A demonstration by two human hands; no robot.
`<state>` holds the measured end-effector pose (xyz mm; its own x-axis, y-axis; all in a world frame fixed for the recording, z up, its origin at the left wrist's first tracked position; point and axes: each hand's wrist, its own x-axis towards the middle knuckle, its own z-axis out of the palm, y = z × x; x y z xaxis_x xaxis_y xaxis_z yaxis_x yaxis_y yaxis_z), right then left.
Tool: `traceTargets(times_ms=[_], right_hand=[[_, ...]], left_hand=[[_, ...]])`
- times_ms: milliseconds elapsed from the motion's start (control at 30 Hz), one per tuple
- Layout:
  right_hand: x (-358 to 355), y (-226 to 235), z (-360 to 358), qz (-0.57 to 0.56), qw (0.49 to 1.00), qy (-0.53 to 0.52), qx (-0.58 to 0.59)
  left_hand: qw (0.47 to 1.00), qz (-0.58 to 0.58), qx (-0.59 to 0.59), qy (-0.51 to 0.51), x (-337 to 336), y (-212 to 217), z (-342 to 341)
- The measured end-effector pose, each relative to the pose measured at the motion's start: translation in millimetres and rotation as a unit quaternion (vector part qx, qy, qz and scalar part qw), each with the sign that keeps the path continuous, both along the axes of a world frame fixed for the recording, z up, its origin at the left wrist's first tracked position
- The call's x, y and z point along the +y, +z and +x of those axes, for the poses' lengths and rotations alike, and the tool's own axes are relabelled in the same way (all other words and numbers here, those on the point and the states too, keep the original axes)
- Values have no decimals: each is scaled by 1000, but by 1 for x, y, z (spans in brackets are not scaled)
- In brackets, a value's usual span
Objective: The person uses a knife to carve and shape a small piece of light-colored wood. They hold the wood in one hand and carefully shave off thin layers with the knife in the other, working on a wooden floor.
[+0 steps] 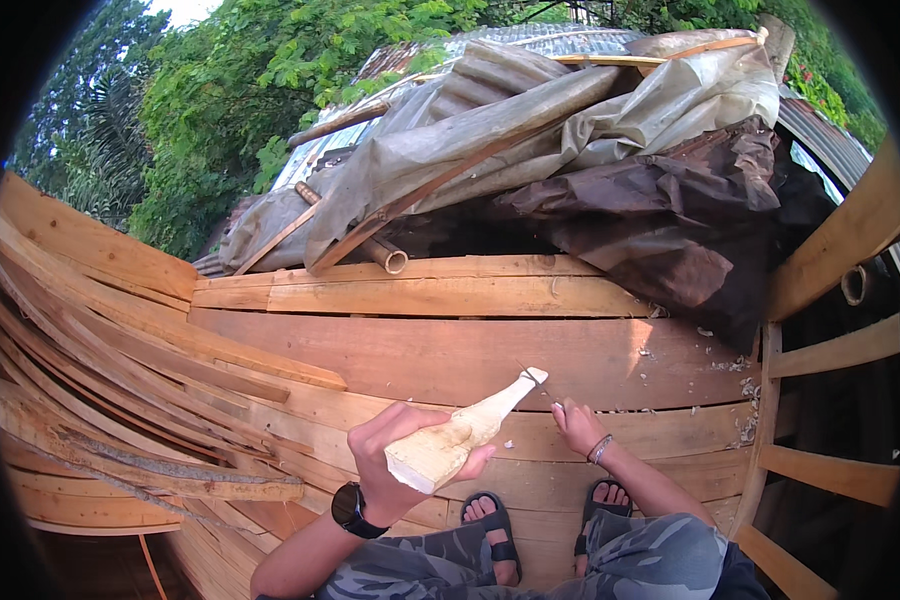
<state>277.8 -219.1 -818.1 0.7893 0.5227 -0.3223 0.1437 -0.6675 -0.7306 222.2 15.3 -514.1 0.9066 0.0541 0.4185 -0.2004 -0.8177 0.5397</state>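
My left hand (378,445) is closed round the thick end of a pale carved piece of wood (465,428). The piece slants up and to the right, narrowing from a broad, flat-cut base to a slim neck with a small flared tip. My right hand (582,430) grips what looks like a small knife (548,391), its handle mostly hidden in my fingers. Its thin, dark blade lies across the wood just below the tip and seems to touch it. The wood is held above the plank floor (450,350), in front of my knees.
Long boards (120,320) are stacked along the left. Curled wood shavings (745,430) lie on the planks to the right, near a slatted wooden frame (835,345). Beyond the far beam (420,290), grey sheeting (490,130), a dark tarp (660,210) and a bamboo pole (390,258) are heaped.
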Motion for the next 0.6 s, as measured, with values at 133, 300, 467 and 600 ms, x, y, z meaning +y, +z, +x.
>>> traceTargets(times_ms=[133, 300, 467, 600], right_hand=[[15, 21, 7, 11, 1000, 5, 22], [4, 11, 12, -16, 1000, 6, -2], [5, 19, 14, -18, 999, 30, 11], [3, 27, 10, 1, 1000, 21, 21]], left_hand=[[997, -42, 49, 33, 9, -4, -11], [989, 97, -98, 44, 5, 5, -3], [948, 265, -166, -68, 20, 19, -15], [931, 341, 13, -125, 7, 44, -9]])
